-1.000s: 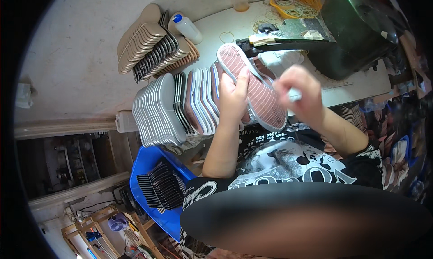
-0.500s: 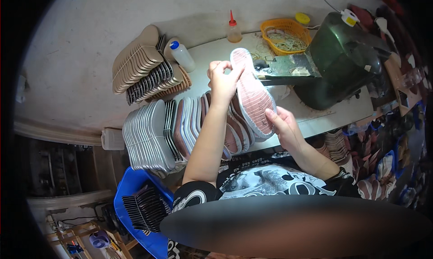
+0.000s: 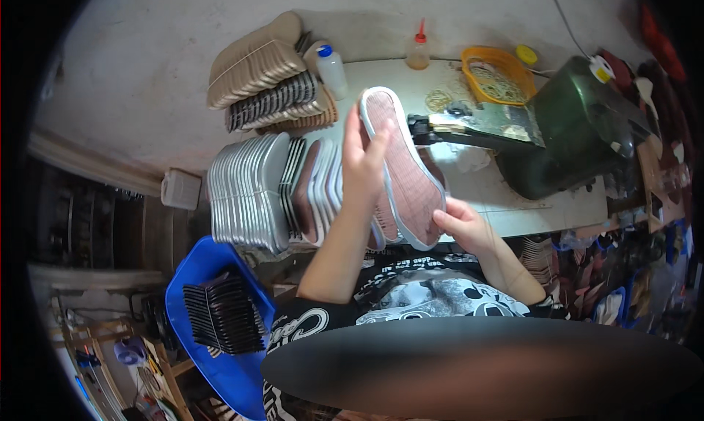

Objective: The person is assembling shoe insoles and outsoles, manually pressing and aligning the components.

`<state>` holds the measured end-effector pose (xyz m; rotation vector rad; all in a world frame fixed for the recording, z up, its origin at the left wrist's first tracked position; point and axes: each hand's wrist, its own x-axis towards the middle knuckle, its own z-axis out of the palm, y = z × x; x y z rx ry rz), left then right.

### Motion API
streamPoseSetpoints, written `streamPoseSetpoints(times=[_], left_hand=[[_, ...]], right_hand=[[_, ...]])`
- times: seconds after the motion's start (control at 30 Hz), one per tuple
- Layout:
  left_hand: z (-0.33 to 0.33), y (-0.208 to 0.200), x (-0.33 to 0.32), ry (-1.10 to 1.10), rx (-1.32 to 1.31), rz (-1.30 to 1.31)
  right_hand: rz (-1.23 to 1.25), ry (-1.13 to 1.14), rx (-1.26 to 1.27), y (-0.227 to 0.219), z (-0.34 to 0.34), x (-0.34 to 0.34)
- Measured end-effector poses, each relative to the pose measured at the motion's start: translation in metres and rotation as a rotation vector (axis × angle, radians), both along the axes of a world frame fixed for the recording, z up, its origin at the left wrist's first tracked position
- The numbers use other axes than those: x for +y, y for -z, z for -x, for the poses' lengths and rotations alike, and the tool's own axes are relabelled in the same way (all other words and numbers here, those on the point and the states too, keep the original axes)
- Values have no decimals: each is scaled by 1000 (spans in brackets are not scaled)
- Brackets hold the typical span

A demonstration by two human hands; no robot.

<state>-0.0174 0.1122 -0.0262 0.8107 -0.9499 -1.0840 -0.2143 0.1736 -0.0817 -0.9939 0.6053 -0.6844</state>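
A pink shoe sole (image 3: 405, 170) with a pale grey rim is held up over the worktable (image 3: 506, 193). My left hand (image 3: 361, 163) grips its upper left edge near the toe. Lower down, my right hand (image 3: 463, 225) holds its heel end from the right side. Behind and left of the sole stands a row of similar pink and grey soles (image 3: 317, 190) on edge, and further left a thick stack of grey soles (image 3: 246, 190).
Tan and dark insoles (image 3: 264, 80) are piled at the table's back left beside a white bottle with a blue cap (image 3: 331, 70). A glue bottle (image 3: 418, 50), an orange basket (image 3: 497, 75) and a dark green machine (image 3: 579, 131) stand at the right. A blue bin (image 3: 198, 289) holding black pieces sits below left.
The sole has been turned and lifted more upright. My right hand dropped from the sole's top to its lower heel end; the left hand shifted up to the toe edge.
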Motion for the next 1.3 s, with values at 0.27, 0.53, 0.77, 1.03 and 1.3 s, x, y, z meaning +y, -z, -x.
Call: streamPoseSetpoints(times=[0.27,0.53,0.77,1.03,1.3], left_hand=[[-3,1,52,-58,-70,216],[-60,8,68,-49,-445,-99],[-95,72,89,-315,-854,-91],[-66,94,123,-68,-1347,-141],[-57,100,135,-242,-1358,-167]], right_hand=[[-170,-112,-147,27,-9,29],[243,-31,74,-3,-22,37],[456,178,358,-9,-64,-4],[602,223,654,-14,-70,9],[484,273,715,11,-57,8]])
